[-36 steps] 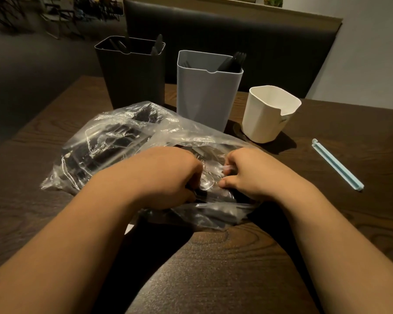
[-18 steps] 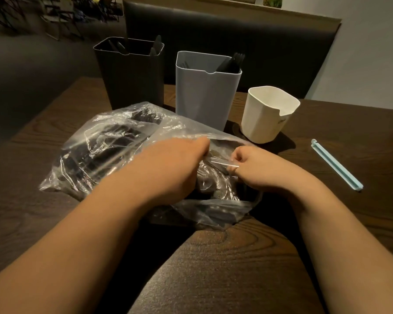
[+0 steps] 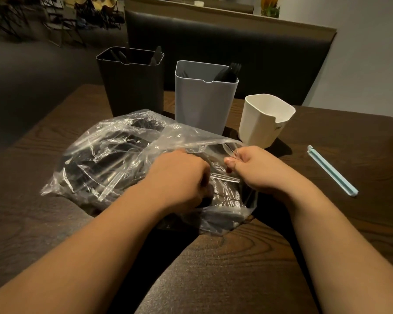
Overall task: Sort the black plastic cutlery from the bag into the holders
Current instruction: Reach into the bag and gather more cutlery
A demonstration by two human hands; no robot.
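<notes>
A clear plastic bag [image 3: 114, 155] full of black cutlery lies on the dark wooden table in front of me. My right hand [image 3: 254, 168] pinches the bag's upper rim and holds the mouth up. My left hand [image 3: 179, 175] reaches into the mouth with curled fingers; its fingertips are hidden among the cutlery. Behind the bag stand three holders: a black one [image 3: 132, 87] with a few black pieces, a grey one [image 3: 202, 100] with black forks sticking out, and a shorter white one [image 3: 263, 123] whose inside looks bare.
A light blue bag clip [image 3: 331, 171] lies on the table [image 3: 281, 257] to the right. A dark upholstered bench back [image 3: 270, 64] runs behind the holders. The table edge drops off at the left.
My right hand has lifted the bag's rim higher and wider. My left hand has pushed deeper into the mouth of the bag.
</notes>
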